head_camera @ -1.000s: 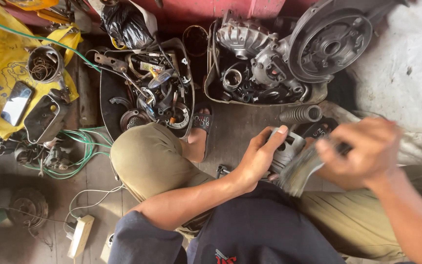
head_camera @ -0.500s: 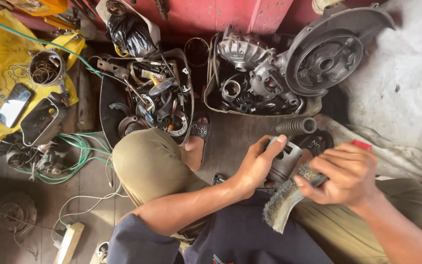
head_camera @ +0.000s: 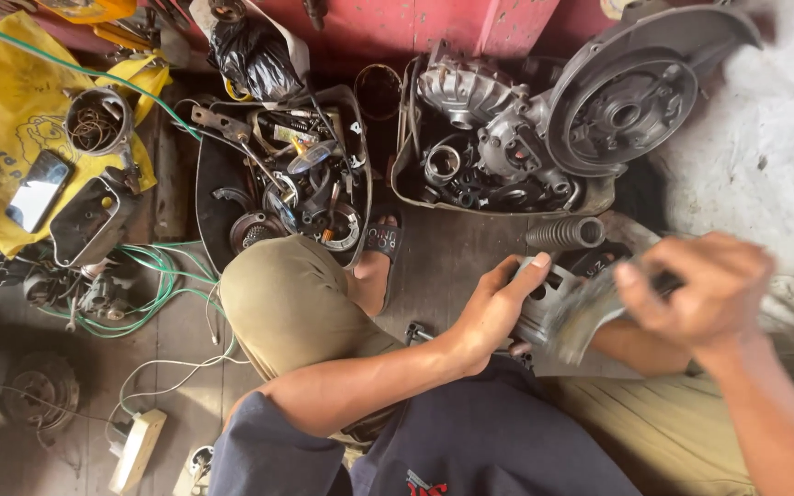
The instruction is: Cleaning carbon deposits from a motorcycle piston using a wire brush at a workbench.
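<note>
My left hand grips a grey metal engine part held low between my knees. My right hand is closed on the handle of a brush, whose bristled head is blurred with motion right against the metal part. A black coil spring lies on the floor just beyond the part. My bent left knee in khaki trousers is to the left of my left hand.
A black tub of loose parts and tools sits ahead on the left, an engine casing in a tray on the right. A yellow bag with a phone lies far left; green cable and a power strip are on the floor.
My right hand has swung the brush up and to the right across the metal part, then back against it. My left hand has kept its hold.
</note>
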